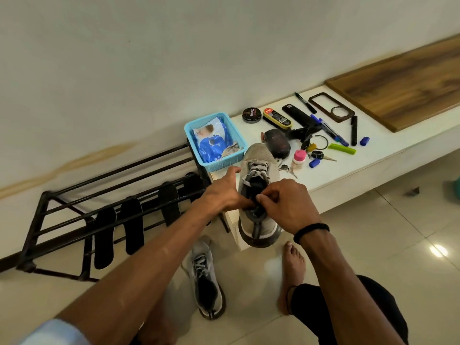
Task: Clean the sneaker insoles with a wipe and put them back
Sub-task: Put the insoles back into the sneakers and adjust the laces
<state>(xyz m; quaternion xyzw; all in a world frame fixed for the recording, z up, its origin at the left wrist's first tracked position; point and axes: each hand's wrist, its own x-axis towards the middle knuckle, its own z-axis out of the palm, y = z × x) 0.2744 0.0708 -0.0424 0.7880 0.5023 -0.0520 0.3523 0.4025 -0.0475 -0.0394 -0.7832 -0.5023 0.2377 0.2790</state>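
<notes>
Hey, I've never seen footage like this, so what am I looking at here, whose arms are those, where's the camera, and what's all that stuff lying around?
There is no machine here. The one picture comes from a camera worn on a person's head, looking down at their own arms. The left hand and the right hand both work at the opening of a grey sneaker that stands on the edge of a white ledge; the right fingers pinch something dark there, probably the insole. A second sneaker lies on the floor. Black insoles hang on a dark shoe rack. On the ledge sit a blue basket holding a wipes pack, a polish tin, brushes, pens and keys.
</notes>
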